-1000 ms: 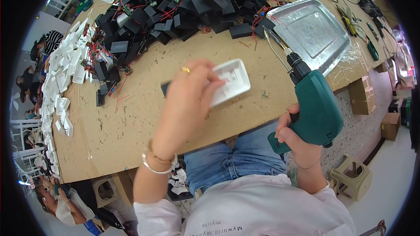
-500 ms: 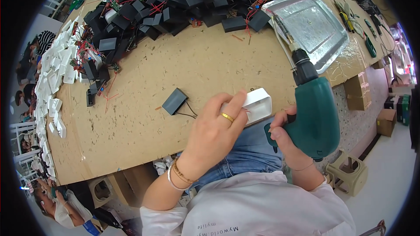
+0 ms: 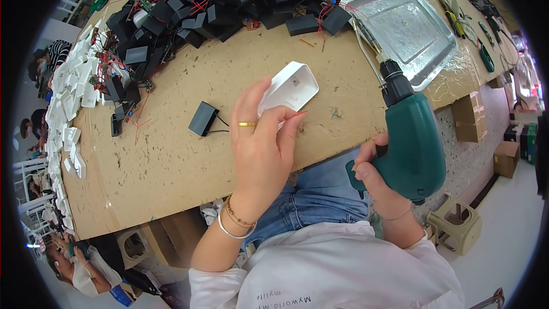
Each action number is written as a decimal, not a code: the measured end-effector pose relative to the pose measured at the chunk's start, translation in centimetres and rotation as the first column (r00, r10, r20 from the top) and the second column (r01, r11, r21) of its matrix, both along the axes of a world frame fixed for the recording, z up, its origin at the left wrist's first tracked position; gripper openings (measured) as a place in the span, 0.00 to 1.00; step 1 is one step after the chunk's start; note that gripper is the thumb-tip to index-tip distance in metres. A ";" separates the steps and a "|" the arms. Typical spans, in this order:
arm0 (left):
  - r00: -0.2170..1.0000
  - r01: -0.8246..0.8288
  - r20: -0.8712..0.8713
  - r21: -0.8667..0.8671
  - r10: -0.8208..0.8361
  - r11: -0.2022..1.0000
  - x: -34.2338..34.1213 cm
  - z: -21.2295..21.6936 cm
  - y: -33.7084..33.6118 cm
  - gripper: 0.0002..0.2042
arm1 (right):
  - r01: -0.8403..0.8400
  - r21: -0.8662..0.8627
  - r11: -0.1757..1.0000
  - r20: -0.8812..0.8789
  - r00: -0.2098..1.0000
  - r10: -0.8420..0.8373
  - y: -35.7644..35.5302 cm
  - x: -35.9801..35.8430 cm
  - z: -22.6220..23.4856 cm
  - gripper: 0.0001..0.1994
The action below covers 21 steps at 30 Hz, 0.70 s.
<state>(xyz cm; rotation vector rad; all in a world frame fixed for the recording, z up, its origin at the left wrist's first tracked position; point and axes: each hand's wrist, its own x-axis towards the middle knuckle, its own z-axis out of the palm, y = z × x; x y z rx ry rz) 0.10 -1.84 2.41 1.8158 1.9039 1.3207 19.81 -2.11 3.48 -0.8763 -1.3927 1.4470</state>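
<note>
My left hand [image 3: 260, 143] is closed round the near end of a white plastic housing [image 3: 296, 84], whose hollow side faces up and right. A short red wire [image 3: 301, 114] sticks out past its thumb and index finger. To the left of this hand lies a small black box [image 3: 203, 118] on the cardboard, its dark wires running under the fingers. Their far ends are hidden. My right hand [image 3: 374, 183] grips the handle of a green power screwdriver [image 3: 416, 143]. Its black collar and long metal bit point up and away, over the edge of a metal tray.
Black boxes with red wires and circuit boards [image 3: 229, 6] are heaped at the far side. White plastic shells [image 3: 71, 94] line the left edge. The shiny metal tray [image 3: 437, 60] sits at far right, with pliers [image 3: 454, 23] beyond it. A beige stool [image 3: 454, 226] stands below right.
My left hand has moved left and away from me with the white housing, turning it. The black box has slid left and slightly nearer the far side. The screwdriver has hardly moved.
</note>
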 end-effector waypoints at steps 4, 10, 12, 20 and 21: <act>0.995 -0.045 -0.087 0.020 0.047 0.999 -0.6 0.9 -0.2 0.05 | 0.011 -0.020 1.000 -0.025 1.000 -0.011 0.1 0.3 0.1 0.19; 0.889 0.089 0.445 0.063 -0.108 0.994 -1.0 1.0 -4.1 0.04 | 0.002 0.067 0.998 0.090 0.996 -0.008 0.4 -0.1 0.3 0.21; 0.893 0.090 0.441 0.025 -0.091 0.996 -0.4 1.5 -4.3 0.05 | -0.044 0.107 0.993 0.123 0.992 0.030 0.5 -1.2 1.1 0.21; 0.761 0.142 0.624 0.106 -0.178 0.984 -0.1 1.3 -3.3 0.05 | -0.039 0.229 0.973 0.320 0.947 -0.037 -0.8 -3.3 -1.8 0.23; 0.759 0.135 0.628 0.112 -0.175 0.985 -0.3 1.2 -3.4 0.05 | -0.047 0.233 0.971 0.325 0.945 -0.032 -0.9 -3.6 -1.2 0.23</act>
